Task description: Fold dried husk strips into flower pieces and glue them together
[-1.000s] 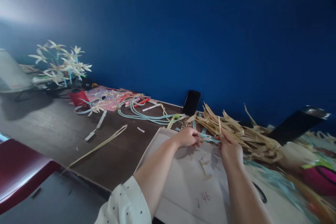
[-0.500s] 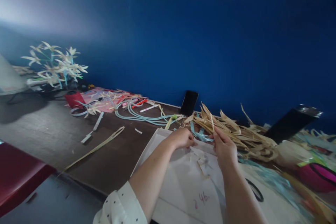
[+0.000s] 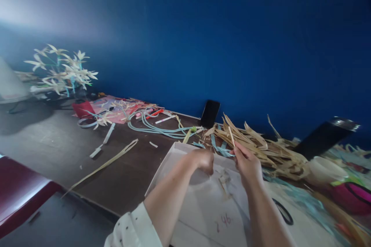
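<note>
My right hand (image 3: 247, 164) pinches a thin pale stick (image 3: 231, 136), which points up and slightly left above the box's far edge. Inside a shallow white box (image 3: 199, 208) with "246" handwritten on it in red, my left hand (image 3: 204, 161) is curled with its fingertips down at the bottom. What those fingers hold, if anything, is hidden. Small straw-coloured scraps (image 3: 223, 187) lie in the box between my hands. Just beyond my right hand is a heap of dried husks (image 3: 252, 139), with light blue strips (image 3: 218, 146) at its left.
A black phone (image 3: 210, 113) leans against the blue partition (image 3: 185, 46). Pale blue cord (image 3: 156, 128), a looped straw strand (image 3: 107, 162) and white flowers (image 3: 66, 70) are to the left. At right are a black bottle (image 3: 326, 137), a white bowl (image 3: 326, 170) and a black ring (image 3: 282, 211).
My left hand has dipped lower in the box, its fingers more curled. The stick in my right hand has tilted a little to the left.
</note>
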`<action>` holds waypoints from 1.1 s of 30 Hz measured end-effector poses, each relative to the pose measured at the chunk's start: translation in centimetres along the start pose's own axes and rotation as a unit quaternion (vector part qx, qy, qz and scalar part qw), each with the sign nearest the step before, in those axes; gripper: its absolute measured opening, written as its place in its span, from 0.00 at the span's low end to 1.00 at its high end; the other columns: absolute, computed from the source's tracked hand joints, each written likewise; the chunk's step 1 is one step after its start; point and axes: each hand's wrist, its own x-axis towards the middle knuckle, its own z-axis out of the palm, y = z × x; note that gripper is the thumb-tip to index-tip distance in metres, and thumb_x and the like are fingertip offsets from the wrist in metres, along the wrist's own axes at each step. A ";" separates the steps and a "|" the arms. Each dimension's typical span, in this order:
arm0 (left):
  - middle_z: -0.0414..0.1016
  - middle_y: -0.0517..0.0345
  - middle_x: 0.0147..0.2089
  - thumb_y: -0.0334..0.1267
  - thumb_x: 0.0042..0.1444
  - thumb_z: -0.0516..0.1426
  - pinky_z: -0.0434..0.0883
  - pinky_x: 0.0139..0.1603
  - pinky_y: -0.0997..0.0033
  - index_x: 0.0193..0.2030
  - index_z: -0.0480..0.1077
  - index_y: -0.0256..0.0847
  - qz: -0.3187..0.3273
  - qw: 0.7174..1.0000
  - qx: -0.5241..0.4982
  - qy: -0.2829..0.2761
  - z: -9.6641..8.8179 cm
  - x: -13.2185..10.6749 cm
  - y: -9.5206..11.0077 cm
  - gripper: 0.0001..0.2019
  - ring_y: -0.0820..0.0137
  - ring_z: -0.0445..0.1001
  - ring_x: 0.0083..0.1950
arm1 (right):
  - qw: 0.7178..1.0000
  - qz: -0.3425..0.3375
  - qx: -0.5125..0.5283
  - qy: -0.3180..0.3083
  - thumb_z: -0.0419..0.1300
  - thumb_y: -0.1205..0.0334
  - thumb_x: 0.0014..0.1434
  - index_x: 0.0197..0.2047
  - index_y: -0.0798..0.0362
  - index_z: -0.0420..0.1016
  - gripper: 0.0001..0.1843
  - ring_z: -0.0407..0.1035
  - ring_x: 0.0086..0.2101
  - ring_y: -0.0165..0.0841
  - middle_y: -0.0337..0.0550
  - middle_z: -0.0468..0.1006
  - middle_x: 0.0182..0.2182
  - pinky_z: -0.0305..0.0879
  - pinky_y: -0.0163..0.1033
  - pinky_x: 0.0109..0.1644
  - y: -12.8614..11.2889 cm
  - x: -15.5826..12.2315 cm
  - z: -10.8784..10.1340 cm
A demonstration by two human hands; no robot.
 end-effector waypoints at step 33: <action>0.77 0.57 0.32 0.38 0.44 0.58 0.66 0.34 0.76 0.32 0.75 0.40 0.000 0.946 -0.195 0.259 0.2 0.3 -0.7 0.08 0.69 0.72 0.34 | 0.977 0.122 0.084 -0.154 0.65 0.44 0.42 0.34 0.57 0.75 0.24 0.46 0.15 0.22 0.32 0.59 0.14 0.37 0.30 0.18 -1.4 -1.1 1.0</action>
